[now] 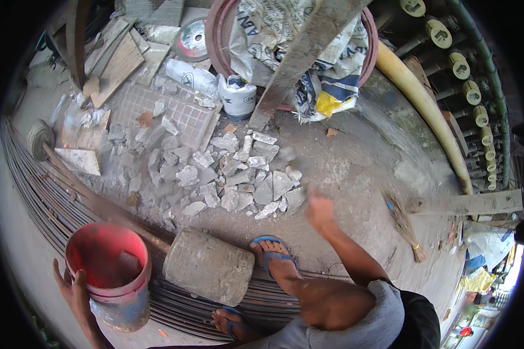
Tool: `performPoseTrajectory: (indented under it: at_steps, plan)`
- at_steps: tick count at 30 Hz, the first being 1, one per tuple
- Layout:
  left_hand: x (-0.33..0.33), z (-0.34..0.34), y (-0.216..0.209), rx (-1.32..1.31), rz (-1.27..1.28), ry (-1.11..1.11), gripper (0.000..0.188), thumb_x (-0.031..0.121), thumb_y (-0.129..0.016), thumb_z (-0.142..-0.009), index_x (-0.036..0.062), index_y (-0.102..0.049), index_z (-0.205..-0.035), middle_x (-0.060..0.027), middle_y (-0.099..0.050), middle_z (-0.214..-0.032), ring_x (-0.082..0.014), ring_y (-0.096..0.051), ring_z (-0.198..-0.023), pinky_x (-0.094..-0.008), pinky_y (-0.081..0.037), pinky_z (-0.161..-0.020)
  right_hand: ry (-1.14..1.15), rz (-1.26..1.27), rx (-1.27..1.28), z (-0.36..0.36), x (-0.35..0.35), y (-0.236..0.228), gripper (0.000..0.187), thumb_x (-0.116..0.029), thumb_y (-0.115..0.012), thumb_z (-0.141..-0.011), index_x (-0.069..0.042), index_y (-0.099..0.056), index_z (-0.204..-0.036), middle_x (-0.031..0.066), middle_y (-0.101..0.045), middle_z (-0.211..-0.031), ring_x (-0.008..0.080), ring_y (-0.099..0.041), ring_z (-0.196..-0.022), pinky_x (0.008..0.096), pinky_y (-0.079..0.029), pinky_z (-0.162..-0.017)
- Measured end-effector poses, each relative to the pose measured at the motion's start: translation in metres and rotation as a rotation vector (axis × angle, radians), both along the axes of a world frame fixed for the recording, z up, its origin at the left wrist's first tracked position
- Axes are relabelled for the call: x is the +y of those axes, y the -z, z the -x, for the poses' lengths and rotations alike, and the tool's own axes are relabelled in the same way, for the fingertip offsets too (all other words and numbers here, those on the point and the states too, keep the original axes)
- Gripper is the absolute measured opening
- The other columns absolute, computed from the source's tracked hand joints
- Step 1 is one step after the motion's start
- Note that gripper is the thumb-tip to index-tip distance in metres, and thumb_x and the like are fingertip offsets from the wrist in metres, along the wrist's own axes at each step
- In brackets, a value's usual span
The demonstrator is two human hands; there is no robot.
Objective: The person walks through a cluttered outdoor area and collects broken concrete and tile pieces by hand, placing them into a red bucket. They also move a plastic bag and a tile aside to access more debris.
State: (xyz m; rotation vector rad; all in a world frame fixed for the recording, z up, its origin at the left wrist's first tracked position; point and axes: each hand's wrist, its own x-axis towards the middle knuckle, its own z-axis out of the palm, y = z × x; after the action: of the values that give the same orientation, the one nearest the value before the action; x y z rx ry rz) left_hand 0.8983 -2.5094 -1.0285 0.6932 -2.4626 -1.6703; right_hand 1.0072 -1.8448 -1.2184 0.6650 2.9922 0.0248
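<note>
My left hand (77, 294) is beside a pink-rimmed bucket (120, 311), its fingers apart and touching the bucket's outer side. Inside the bucket there is a blurred chunk (129, 265); the rest of the inside is dark and smeared. My right hand (321, 210) is just right of a heap of broken grey concrete pieces (239, 180). Motion blurs its fingers, so I cannot make out whether they hold anything.
A concrete cylinder on a pole (209, 266) lies before my feet, across long metal rods (26, 174). Farther off are a small white sack (237, 98), a large tub (218, 41) with sacks and a wooden beam (308, 52). A twig broom (406, 230) lies at right.
</note>
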Motion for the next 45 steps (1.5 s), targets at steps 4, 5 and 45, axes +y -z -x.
performPoseTrajectory:
  at_steps: [4,5,45]
  plan:
    - [0.007,-0.002,-0.003,-0.032,0.064,0.047,0.081,0.007,-0.063,-0.088,0.0039,-0.021,-0.157,-0.025,-0.053,-0.139,-0.0297,-0.055,-0.123,-0.0393,-0.042,-0.105,0.109,0.193,0.051,-0.058,0.012,-0.043,0.044,-0.029,-0.077,-0.077,-0.006,-0.064,-0.112,0.0215,-0.069,-0.079,0.0403,-0.068,-0.074,0.0484,-0.053,-0.062]
    - [0.009,-0.001,-0.004,-0.049,0.116,-0.005,0.081,0.005,-0.062,-0.086,0.0034,-0.023,-0.156,-0.0245,-0.055,-0.135,-0.0288,-0.057,-0.121,-0.0381,-0.043,-0.104,0.17,0.259,0.049,-0.072,0.028,-0.061,0.038,-0.031,-0.077,-0.076,-0.003,-0.066,-0.099,0.0214,-0.065,-0.071,0.0349,-0.068,-0.067,0.0466,-0.052,-0.059]
    - [0.05,0.001,-0.027,0.059,0.101,-0.073,0.088,-0.005,-0.061,-0.071,-0.0025,-0.026,-0.153,-0.0303,-0.059,-0.13,-0.0322,-0.064,-0.114,-0.0369,-0.053,-0.096,-0.933,0.309,-0.033,0.099,-0.305,-0.15,0.043,-0.008,-0.062,-0.079,-0.008,-0.061,-0.122,0.0172,-0.07,-0.09,0.0307,-0.07,-0.068,0.0395,-0.057,-0.056]
